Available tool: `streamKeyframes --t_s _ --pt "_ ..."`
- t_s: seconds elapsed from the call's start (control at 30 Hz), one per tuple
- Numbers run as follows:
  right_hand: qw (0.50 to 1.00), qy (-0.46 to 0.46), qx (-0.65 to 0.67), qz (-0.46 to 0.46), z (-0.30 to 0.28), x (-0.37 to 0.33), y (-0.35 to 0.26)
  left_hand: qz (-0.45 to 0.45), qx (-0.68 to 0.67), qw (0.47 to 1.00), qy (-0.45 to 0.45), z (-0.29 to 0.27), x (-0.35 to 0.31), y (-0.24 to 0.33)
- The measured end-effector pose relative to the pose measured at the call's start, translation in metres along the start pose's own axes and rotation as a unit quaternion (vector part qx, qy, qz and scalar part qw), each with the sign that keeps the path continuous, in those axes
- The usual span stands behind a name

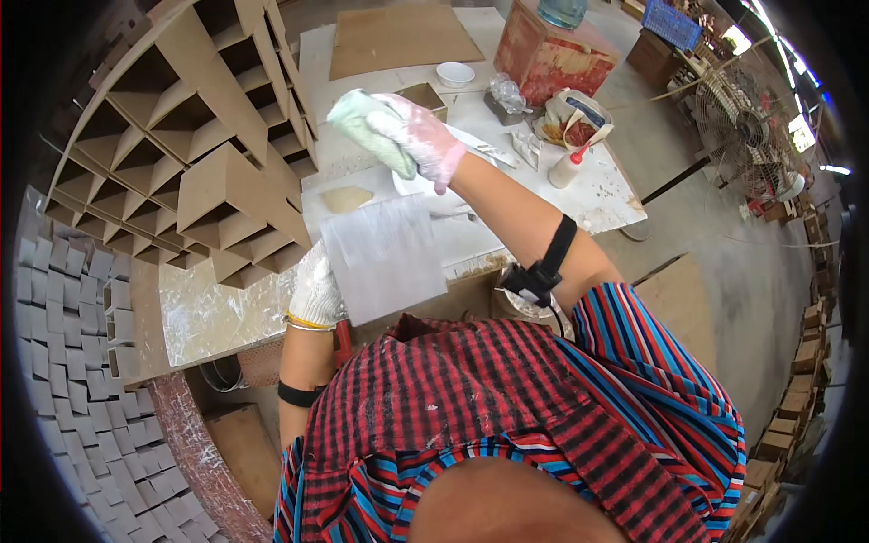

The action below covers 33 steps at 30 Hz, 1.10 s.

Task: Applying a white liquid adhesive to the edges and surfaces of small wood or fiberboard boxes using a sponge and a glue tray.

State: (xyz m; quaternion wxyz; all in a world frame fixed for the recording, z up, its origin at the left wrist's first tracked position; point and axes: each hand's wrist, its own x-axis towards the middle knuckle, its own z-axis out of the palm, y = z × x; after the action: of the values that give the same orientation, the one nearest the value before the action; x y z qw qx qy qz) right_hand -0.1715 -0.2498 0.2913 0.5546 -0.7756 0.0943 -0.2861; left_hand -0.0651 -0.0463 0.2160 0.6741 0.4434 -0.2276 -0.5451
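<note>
My left hand point(317, 288), in a white knitted glove, grips the left side of a box-like piece point(385, 258) with a streaky whitish-grey face. Its fingers are partly hidden behind the piece. My right hand point(424, 140), in a pink and white coated glove, is raised beyond the piece, closed around a folded pale green cloth point(362, 131). Cloth and piece are apart. Below the right hand, a white dish or sheet point(412, 185) and a flat metal blade point(489, 149) are partly covered. A beige patch point(347, 199) lies just beyond the piece.
Brown board boxes point(172, 118) are stacked high on the left. On the white table point(606, 195) are a white bowl point(455, 74), a red-tipped bottle point(566, 169), a bag point(575, 118) and a red-stained box point(552, 54). A large fan point(742, 127) stands right; grey boxes point(100, 389) fill the lower left.
</note>
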Motion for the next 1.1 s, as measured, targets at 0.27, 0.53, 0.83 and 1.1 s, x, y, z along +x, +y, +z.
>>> streamKeyframes --t_s 0.27,0.53,0.83,1.1 --pt "0.947 -0.066 0.296 0.109 0.025 -0.032 0.017 0.004 -0.184 0.983 -0.021 0.000 0.005 -0.028" --pt "0.994 -0.094 -0.001 0.056 0.010 -0.031 -0.018 -0.071 -0.306 0.943 0.108 -0.012 0.008 -0.030" --pt "0.923 -0.216 -0.230 -0.219 0.035 -0.054 -0.023 0.179 0.168 0.969 0.040 0.019 0.016 -0.007" --pt "0.981 -0.146 -0.016 -0.130 0.036 -0.082 -0.039 0.076 -0.100 0.992 0.028 -0.001 0.007 -0.017"
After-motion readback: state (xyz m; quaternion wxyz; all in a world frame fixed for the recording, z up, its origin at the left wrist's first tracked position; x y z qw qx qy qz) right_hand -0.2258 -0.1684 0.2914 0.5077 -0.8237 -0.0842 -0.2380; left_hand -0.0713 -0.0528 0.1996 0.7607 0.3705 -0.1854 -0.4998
